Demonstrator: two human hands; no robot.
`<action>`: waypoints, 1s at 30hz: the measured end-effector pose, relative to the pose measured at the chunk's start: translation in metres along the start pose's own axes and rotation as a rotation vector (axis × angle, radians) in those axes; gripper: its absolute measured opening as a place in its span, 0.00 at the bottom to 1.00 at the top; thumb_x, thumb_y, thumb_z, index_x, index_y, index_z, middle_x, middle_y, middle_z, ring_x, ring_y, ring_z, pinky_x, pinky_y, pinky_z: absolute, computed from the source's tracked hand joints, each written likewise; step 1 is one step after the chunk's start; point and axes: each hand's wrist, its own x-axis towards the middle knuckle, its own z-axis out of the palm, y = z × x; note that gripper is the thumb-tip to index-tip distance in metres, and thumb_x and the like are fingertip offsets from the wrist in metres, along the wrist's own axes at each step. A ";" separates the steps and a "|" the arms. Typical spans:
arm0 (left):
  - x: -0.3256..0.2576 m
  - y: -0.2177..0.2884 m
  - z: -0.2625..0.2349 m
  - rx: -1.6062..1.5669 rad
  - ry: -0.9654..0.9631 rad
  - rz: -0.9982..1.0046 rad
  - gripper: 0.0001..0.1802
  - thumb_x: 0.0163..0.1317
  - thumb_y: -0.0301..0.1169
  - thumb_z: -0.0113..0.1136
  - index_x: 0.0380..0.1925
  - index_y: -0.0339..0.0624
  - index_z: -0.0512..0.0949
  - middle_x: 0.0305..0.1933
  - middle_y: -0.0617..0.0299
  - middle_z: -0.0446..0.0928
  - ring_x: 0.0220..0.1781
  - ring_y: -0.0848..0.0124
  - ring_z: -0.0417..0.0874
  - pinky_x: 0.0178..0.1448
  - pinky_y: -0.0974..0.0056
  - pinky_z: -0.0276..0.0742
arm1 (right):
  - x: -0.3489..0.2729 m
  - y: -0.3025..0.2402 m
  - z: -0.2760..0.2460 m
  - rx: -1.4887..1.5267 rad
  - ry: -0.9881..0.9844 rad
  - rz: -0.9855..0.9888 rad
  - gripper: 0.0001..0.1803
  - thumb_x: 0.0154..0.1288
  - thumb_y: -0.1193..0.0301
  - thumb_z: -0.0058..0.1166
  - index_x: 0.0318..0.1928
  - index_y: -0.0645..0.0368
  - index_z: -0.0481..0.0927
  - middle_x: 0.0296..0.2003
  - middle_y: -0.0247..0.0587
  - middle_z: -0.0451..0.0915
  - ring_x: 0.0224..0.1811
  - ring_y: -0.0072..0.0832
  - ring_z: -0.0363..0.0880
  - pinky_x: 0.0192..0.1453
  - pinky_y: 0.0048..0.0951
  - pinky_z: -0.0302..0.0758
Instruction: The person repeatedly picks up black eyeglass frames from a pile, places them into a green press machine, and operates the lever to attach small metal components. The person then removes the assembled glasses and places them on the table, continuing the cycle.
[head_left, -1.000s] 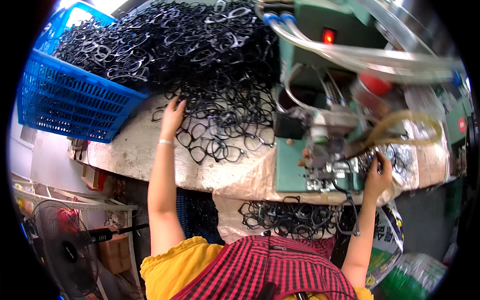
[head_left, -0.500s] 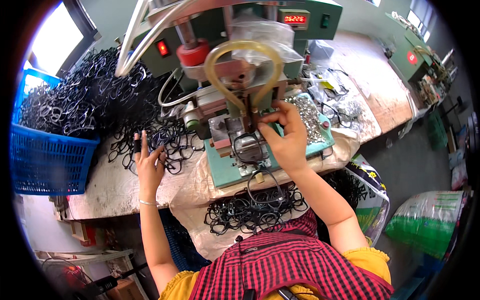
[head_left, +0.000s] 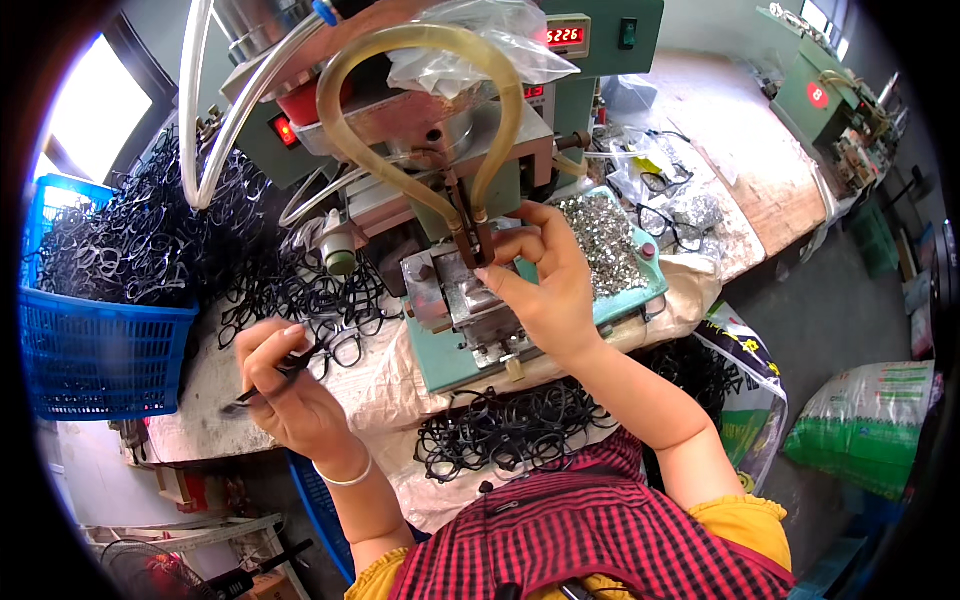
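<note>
My left hand (head_left: 290,395), raised over the near left table edge, is closed on a dark, blurred eyeglass frame (head_left: 300,362). My right hand (head_left: 555,285) reaches to the press machine's metal fixture (head_left: 484,304). Its thumb and forefinger pinch together beside the brown tip (head_left: 472,235) under the yellowish hose loop (head_left: 505,90); whatever they hold is too small to make out. Small shiny metal parts (head_left: 605,250) fill the green tray to the right of that hand. Black eyeglass frames (head_left: 515,430) lie heaped below the fixture, against my apron.
A blue basket (head_left: 105,350) overflowing with black frames stands at the left. More loose frames (head_left: 320,310) lie between it and the machine. Glasses and plastic bags (head_left: 680,205) are on the table at right. A white and green sack (head_left: 860,430) stands on the floor.
My left hand, spread over the loose frames before, has drawn nearer and closed on an eyeglass frame. The frame on the fixture is gone from there. My right hand stays at the fixture.
</note>
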 end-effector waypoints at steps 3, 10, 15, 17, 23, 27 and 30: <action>0.003 0.023 0.023 -0.289 -0.140 -0.010 0.25 0.79 0.47 0.50 0.46 0.31 0.78 0.39 0.53 0.76 0.30 0.72 0.76 0.29 0.73 0.72 | 0.002 0.005 -0.002 -0.006 0.015 0.047 0.32 0.59 0.81 0.63 0.63 0.67 0.67 0.35 0.36 0.85 0.46 0.20 0.81 0.57 0.25 0.73; 0.031 0.009 0.061 -0.202 -0.106 -0.023 0.10 0.74 0.26 0.57 0.45 0.25 0.78 0.47 0.46 0.81 0.41 0.61 0.88 0.48 0.60 0.89 | 0.002 0.001 0.002 0.090 0.017 0.081 0.33 0.58 0.81 0.63 0.64 0.68 0.67 0.32 0.34 0.84 0.48 0.20 0.80 0.59 0.26 0.73; 0.028 0.010 0.058 -0.209 -0.103 -0.048 0.08 0.74 0.24 0.56 0.42 0.26 0.79 0.45 0.45 0.82 0.40 0.59 0.88 0.48 0.61 0.88 | 0.001 -0.012 -0.001 -0.030 0.012 0.118 0.34 0.58 0.80 0.62 0.66 0.69 0.65 0.35 0.36 0.85 0.49 0.22 0.80 0.62 0.27 0.70; 0.020 0.014 0.053 -0.194 -0.167 -0.021 0.05 0.68 0.22 0.61 0.40 0.30 0.82 0.46 0.47 0.85 0.42 0.63 0.87 0.49 0.61 0.83 | -0.011 -0.031 -0.006 0.106 -0.068 0.208 0.36 0.59 0.80 0.61 0.68 0.70 0.63 0.45 0.43 0.85 0.53 0.27 0.80 0.66 0.30 0.68; -0.023 0.020 0.071 0.126 -0.674 0.317 0.10 0.57 0.32 0.73 0.39 0.45 0.88 0.46 0.59 0.88 0.43 0.61 0.86 0.56 0.50 0.80 | -0.005 0.004 -0.073 -0.902 -0.077 -0.264 0.20 0.58 0.75 0.63 0.53 0.56 0.84 0.55 0.50 0.83 0.65 0.44 0.76 0.72 0.41 0.68; -0.032 0.007 0.075 0.132 -0.695 0.306 0.15 0.52 0.36 0.76 0.40 0.49 0.90 0.46 0.63 0.88 0.45 0.63 0.85 0.61 0.50 0.78 | -0.007 0.050 -0.125 -1.354 0.158 -0.254 0.15 0.55 0.71 0.68 0.45 0.53 0.88 0.58 0.51 0.81 0.68 0.48 0.73 0.72 0.45 0.68; -0.027 0.011 0.076 0.123 -0.719 0.277 0.15 0.52 0.35 0.75 0.41 0.49 0.90 0.46 0.62 0.88 0.44 0.62 0.85 0.61 0.49 0.78 | -0.006 0.061 -0.139 -1.314 0.176 -0.266 0.12 0.53 0.70 0.70 0.41 0.53 0.89 0.59 0.49 0.81 0.68 0.48 0.73 0.71 0.44 0.70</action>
